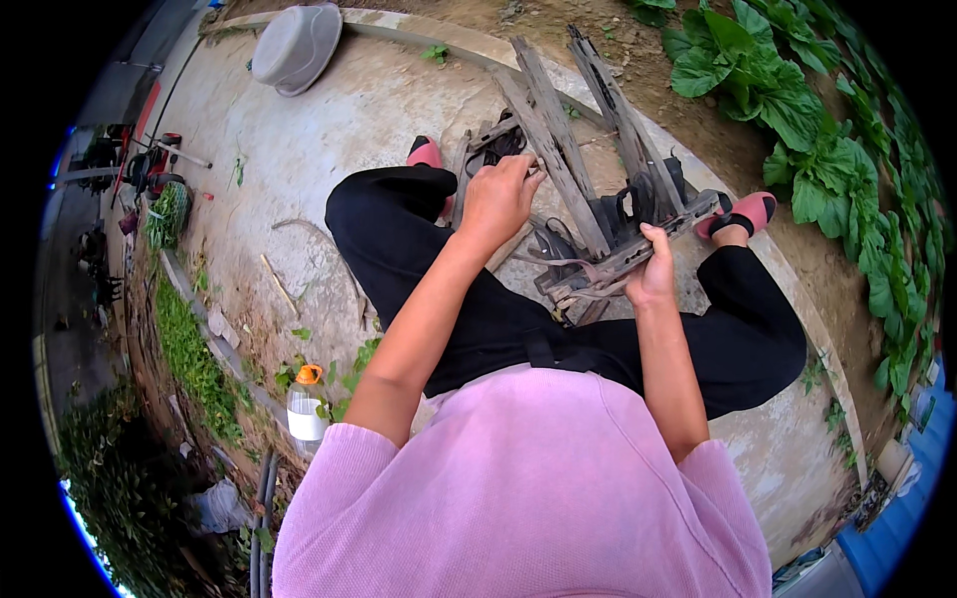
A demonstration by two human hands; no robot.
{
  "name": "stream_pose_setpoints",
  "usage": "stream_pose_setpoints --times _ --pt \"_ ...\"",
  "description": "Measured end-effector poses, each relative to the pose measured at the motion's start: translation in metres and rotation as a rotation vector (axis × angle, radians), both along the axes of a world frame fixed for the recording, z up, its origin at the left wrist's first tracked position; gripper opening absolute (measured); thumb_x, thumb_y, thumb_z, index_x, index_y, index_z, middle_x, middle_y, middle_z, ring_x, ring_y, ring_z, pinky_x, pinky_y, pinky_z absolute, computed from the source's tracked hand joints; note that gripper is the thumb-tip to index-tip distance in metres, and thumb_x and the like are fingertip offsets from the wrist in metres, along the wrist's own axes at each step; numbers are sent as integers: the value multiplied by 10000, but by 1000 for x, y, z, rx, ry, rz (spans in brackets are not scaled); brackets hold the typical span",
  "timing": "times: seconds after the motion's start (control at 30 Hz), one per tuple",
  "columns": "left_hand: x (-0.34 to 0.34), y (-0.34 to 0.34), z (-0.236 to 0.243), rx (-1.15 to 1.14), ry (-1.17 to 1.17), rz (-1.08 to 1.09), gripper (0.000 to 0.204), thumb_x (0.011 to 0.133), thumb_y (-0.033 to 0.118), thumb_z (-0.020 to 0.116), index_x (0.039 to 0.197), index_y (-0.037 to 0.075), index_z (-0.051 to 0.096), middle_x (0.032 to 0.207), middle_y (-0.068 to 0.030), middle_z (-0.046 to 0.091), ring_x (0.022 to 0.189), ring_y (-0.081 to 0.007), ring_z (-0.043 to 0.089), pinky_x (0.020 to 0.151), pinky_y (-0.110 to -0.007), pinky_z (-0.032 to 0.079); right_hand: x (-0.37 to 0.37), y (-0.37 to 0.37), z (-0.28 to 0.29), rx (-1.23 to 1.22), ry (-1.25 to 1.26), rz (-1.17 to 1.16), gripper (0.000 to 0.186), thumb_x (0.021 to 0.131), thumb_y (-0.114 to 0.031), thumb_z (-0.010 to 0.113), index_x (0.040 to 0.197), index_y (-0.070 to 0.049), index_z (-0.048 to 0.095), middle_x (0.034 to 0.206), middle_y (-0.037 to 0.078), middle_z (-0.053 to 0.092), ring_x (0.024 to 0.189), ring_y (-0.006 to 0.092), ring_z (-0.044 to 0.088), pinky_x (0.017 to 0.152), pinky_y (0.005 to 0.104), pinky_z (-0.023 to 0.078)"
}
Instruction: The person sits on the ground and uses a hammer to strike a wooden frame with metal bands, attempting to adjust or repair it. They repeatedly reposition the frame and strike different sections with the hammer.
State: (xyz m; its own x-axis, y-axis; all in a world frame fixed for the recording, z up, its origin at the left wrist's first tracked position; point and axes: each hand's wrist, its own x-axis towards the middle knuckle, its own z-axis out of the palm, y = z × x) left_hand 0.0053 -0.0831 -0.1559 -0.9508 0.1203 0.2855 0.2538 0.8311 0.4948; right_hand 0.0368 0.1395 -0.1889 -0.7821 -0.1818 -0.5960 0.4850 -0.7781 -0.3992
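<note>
A weathered grey wooden frame (543,135) stands between my spread legs, its long bars pointing away from me. Black straps (613,211) are wound about its lower part. My right hand (653,271) is closed round the near wooden crosspiece (688,221), thumb on top. A pale flat strap (588,277) lies along that piece, beside the right fingers. Further left, my left hand (500,202) is closed with its fingertips pinched together beside the frame's left bars. Whatever it pinches is too small to make out. Dark cords (495,148) lie just beyond it.
A grey plastic tub (297,48) lies tipped at the far left of the concrete. Leafy green plants (758,75) grow in soil beyond the curb on the right. A clear bottle with an orange cap (306,409) stands near my left elbow. Sticks (281,284) lie to the left.
</note>
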Motion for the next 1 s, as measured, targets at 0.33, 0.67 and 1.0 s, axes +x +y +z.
stream_pose_setpoints --times 0.33,0.67,1.0 --pt "2 -10 -24 483 -286 167 420 803 248 602 1096 -32 493 993 -169 548 866 -239 572 755 -330 451 1 -3 4 549 491 -127 348 764 -13 512 1109 26 492 1051 81 545 967 173 506 885 281 366" --pt "52 40 -31 199 -529 -165 731 668 427 700 1103 -103 447 1123 -275 452 1068 -380 440 908 -384 359 5 -12 10 715 521 -128 360 740 -10 565 1088 35 483 1032 69 536 921 142 500 833 257 384" --pt "49 31 -17 256 -422 -124 430 742 253 666 1027 -36 525 1027 -183 533 990 -303 507 839 -361 405 8 -14 11 1145 584 -158 382 675 -55 657 999 10 465 880 68 540 774 132 509 719 259 426"
